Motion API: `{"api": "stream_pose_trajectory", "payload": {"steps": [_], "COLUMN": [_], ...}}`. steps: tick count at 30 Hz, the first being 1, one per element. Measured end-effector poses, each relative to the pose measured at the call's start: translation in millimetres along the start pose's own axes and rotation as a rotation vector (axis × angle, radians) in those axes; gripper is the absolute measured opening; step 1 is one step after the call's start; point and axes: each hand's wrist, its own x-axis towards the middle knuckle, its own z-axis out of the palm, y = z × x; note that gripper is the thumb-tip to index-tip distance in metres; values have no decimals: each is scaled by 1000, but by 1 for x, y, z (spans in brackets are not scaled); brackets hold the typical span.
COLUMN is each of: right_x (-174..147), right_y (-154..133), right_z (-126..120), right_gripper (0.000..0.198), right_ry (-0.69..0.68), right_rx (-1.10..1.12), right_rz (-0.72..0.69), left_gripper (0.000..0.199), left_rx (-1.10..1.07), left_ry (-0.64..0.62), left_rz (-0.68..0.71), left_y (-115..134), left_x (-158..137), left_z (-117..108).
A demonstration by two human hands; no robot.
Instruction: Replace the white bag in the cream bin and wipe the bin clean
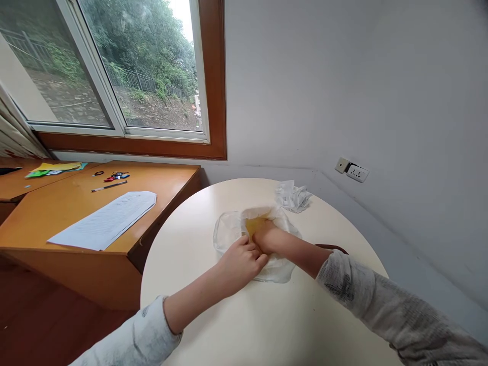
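A thin, whitish translucent plastic bag [227, 231] lies spread over the round table, its mouth facing up. Something yellow [254, 223] shows inside the opening; whether it is a container or the bag's contents I cannot make out. My left hand [244, 259] has its fingers curled over the near edge of the bag's mouth, pinching the plastic. Reaching in from the right, my right hand [269, 238] is inside the opening, its fingers hidden by the bag and by my left hand.
Crumpled translucent plastic [293, 196] lies at the back of the cream round table [183, 264]. A dark brown curved edge [332, 248] shows behind my right forearm. On the wooden desk [168, 178] are papers [109, 218], a pen [109, 186] and keys [117, 176]. A wall socket [357, 173] is at right.
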Motion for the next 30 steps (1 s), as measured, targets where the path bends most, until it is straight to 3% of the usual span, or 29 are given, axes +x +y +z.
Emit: {"api": "stream_pose_trajectory", "payload": {"steps": [4, 9, 12, 17, 20, 22, 26, 30], "right_x": [-7, -28, -46, -62, -63, -62, -56, -47], "right_y": [0, 12, 27, 56, 67, 70, 60, 40], "right_z": [-7, -36, -55, -63, -46, -28, 6, 21], "right_gripper": [18, 13, 13, 23, 25, 30, 42, 47], "right_ry": [-85, -14, 183, 756, 1035, 1119, 1048, 903], "right_rx": [75, 196, 396, 893, 1181, 1368, 1726, 2102], "right_rz": [-16, -103, -169, -92, 84, 192, 226, 203], "left_gripper": [13, 8, 11, 16, 38, 55, 48, 56], "left_rx": [-27, -145, -207, -336, -524, -653, -948, -1354], "left_ry": [-23, -83, -125, -175, -43, 101, 356, 523], "left_rz": [-2, -106, -171, -236, -244, -296, -626, -952], "left_y": [-3, -21, -32, -41, -43, -45, -53, -57], "left_x": [1, 4, 9, 10, 4, -1, 2, 16], "left_z": [-1, -3, -9, -24, -32, -33, -17, 13]}}
